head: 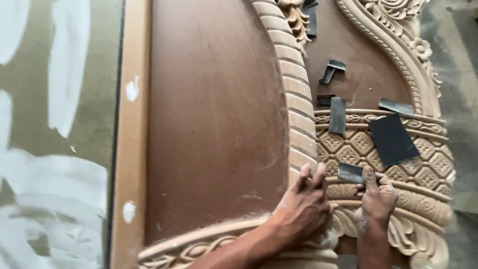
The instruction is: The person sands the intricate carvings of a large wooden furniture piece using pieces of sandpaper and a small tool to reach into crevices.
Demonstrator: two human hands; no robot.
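On the carved panel (219,114), loose sandpaper scraps (337,114) lay above the hands, the right hand (377,199) pinched a sandpaper piece (350,173) on the lattice, and the left hand (304,206) rested open on the ribbed arch (298,99).

The carved panel (388,149) is pale raw wood, matt and dusty, its flat board (214,114) smooth brown, with dark, matt abrasive sandpaper sheets (392,139) lying on it.

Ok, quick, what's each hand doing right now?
Left hand: open, fingers spread on the carved panel.
Right hand: pinching a dark sandpaper piece.
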